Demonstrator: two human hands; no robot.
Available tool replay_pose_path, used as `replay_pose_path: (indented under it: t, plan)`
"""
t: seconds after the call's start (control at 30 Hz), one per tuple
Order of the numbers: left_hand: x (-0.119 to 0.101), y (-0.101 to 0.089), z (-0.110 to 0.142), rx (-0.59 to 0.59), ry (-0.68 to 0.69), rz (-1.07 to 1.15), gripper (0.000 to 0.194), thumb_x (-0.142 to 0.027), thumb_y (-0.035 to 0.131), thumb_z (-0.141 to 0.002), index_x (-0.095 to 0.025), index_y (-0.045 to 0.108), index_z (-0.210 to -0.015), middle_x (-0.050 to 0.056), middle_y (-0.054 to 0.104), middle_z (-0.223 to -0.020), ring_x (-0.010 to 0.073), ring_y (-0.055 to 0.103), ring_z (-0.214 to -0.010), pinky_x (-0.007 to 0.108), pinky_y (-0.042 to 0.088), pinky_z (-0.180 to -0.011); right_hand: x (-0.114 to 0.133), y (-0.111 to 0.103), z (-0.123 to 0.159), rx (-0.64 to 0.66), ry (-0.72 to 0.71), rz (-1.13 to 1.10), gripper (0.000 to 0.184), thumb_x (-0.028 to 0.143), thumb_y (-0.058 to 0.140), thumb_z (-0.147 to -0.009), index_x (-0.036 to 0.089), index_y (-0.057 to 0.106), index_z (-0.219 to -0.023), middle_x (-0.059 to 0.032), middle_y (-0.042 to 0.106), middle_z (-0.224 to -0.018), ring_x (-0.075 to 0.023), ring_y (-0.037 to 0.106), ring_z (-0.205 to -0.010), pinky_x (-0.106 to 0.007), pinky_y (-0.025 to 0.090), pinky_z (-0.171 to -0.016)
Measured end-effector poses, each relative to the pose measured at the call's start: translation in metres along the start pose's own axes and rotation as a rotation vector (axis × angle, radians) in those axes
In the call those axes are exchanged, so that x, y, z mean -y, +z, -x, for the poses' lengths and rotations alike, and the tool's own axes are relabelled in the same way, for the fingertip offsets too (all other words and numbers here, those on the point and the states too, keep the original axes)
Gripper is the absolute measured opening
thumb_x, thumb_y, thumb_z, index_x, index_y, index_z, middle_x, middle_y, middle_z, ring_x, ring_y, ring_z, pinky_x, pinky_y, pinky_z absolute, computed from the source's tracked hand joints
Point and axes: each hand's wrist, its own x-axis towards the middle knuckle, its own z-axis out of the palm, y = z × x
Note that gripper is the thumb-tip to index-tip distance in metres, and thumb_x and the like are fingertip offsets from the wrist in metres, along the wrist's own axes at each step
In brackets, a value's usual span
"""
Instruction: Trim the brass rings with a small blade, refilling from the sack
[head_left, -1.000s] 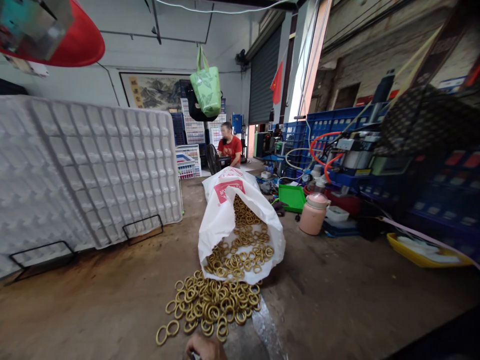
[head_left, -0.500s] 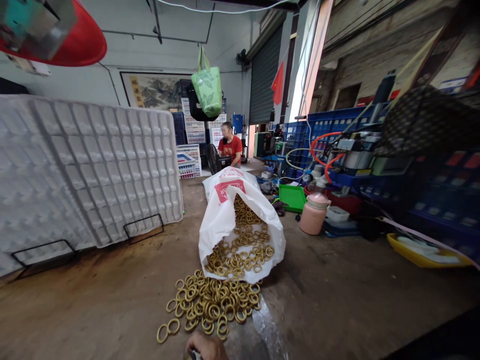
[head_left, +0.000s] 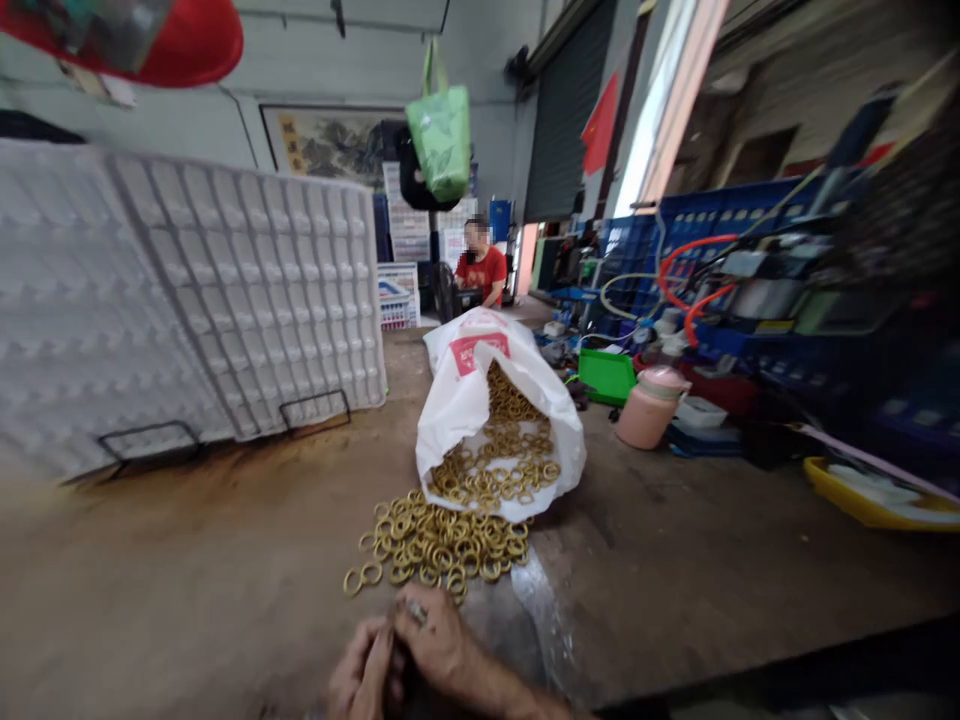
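Our R hand point(head_left: 442, 632) has a small metallic pc point(head_left: 417, 612) in its grip; L hand point(head_left: 358, 668) is just beside it, grip blurred, we can't tell. Brass-coloured rings point(head_left: 450, 541) lie piled on the table point(head_left: 675, 570) ahead, at the white sack's point(head_left: 448, 425) mouth.

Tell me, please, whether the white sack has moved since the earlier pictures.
No: judged against the pink bottle, the white sack shows no clear shift either way; only the camera's aim changed.

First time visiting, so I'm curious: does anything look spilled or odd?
Possibly a spill: brass-coloured rings lie loose on the table, outside the open white sack, as if tipped out. It may be deliberate.
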Motion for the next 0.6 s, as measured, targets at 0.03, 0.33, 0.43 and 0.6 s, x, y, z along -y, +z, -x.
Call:
replay_pose_path:
  t: [0.03,0.33,0.43,0.6]
  plan:
    - [-0.004,0.0,0.003,0.072,-0.027,0.047,0.041,-0.058,0.055,-0.071,-0.017,0.057,-0.073,-0.004,0.049,-0.051,0.008,0.043,-0.042,0.018,0.034,-0.042,0.003,-0.002,0.003,-0.016,-0.009,-0.029,0.022,0.024,0.043,-0.083,0.015,0.05,-0.064,0.0047,0.046,-0.057,-0.0069,0.042,-0.055,-0.016,0.031,-0.051]
    - [-0.019,0.0,0.019,0.175,-0.062,0.273,0.029,-0.043,0.052,-0.081,-0.015,0.051,-0.077,-0.003,0.051,-0.061,0.0056,0.044,-0.047,0.017,0.035,-0.045,0.006,-0.008,0.012,-0.007,0.016,-0.105,0.027,0.029,0.04,-0.084,0.017,0.044,-0.06,0.0054,0.042,-0.054,-0.0067,0.039,-0.053,-0.019,0.031,-0.052]
    - [-0.02,-0.001,0.02,0.196,-0.086,0.322,0.028,-0.043,0.054,-0.08,-0.015,0.051,-0.078,-0.003,0.052,-0.061,0.0056,0.044,-0.046,0.017,0.035,-0.044,0.004,-0.008,0.012,-0.004,0.003,-0.106,0.027,0.03,0.041,-0.083,0.017,0.045,-0.061,0.0051,0.044,-0.053,-0.0075,0.04,-0.052,-0.02,0.031,-0.051]
    - [-0.021,-0.003,0.02,0.212,-0.109,0.371,0.028,-0.043,0.057,-0.077,-0.015,0.054,-0.079,-0.003,0.053,-0.062,0.0058,0.045,-0.046,0.017,0.035,-0.043,0.004,-0.009,0.011,0.002,-0.013,-0.111,0.027,0.032,0.041,-0.084,0.017,0.047,-0.062,0.004,0.046,-0.055,-0.0087,0.043,-0.052,-0.021,0.033,-0.052]
